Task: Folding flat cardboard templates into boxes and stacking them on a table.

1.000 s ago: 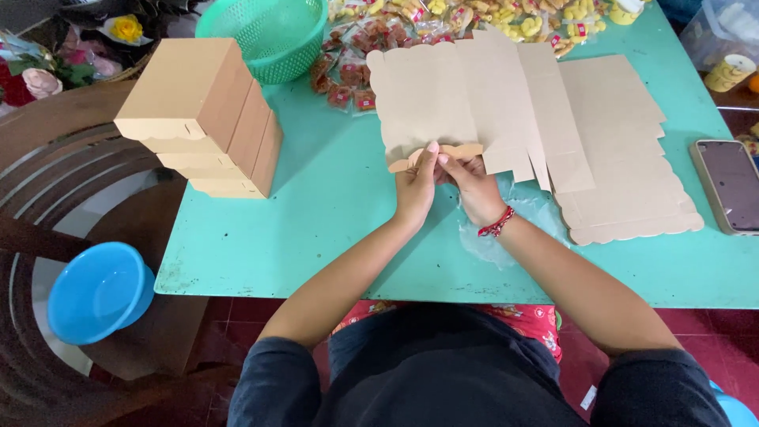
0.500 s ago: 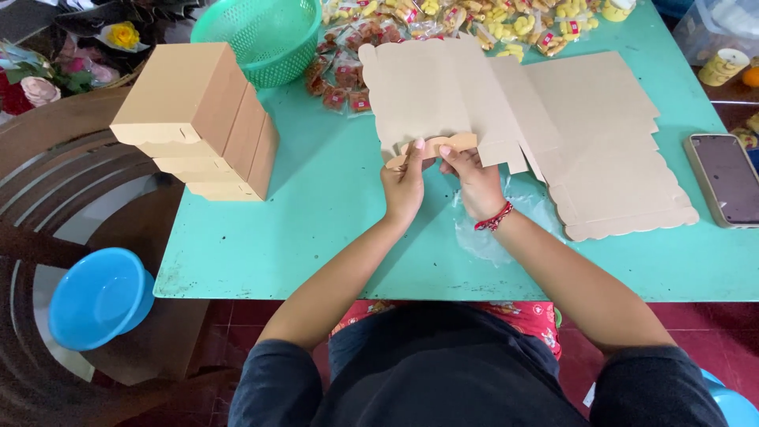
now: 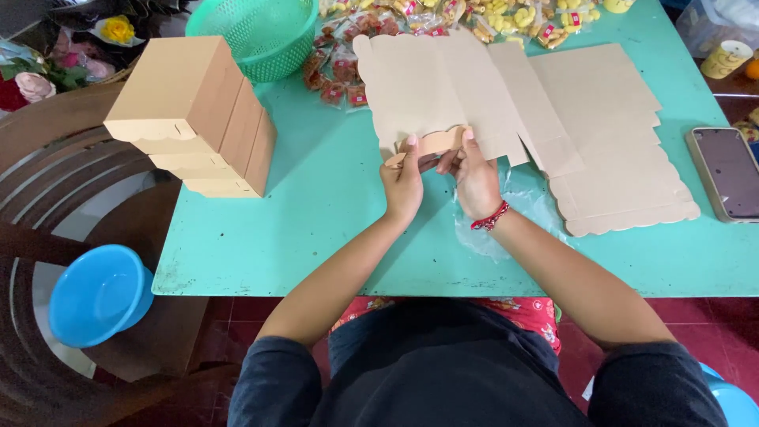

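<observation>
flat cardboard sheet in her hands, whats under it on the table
Under the flat cardboard sheet lie more flat sheets, showing at its right, and clear plastic wrap by the right hand. Anything beneath its middle is covered.

worktop (image 3: 316, 229): mint green, taking up most of the view
finished boxes (image 3: 194, 119): tan ones, sitting stacked and leaning at the left end of the worktop
basket (image 3: 257, 32): green mesh one, sitting just behind the boxes
snack packets (image 3: 443, 16): red and yellow ones lying scattered along the far edge, some touching the basket
phone (image 3: 723, 174): lying screen up near the right edge
clear plastic sheet (image 3: 514, 213): lying crumpled near the front edge
blue bowl (image 3: 99, 294): sitting low down left, off the worktop
flowers (image 3: 71, 47): yellow and pink ones showing top left
yellow cup (image 3: 726, 59): standing far right
</observation>
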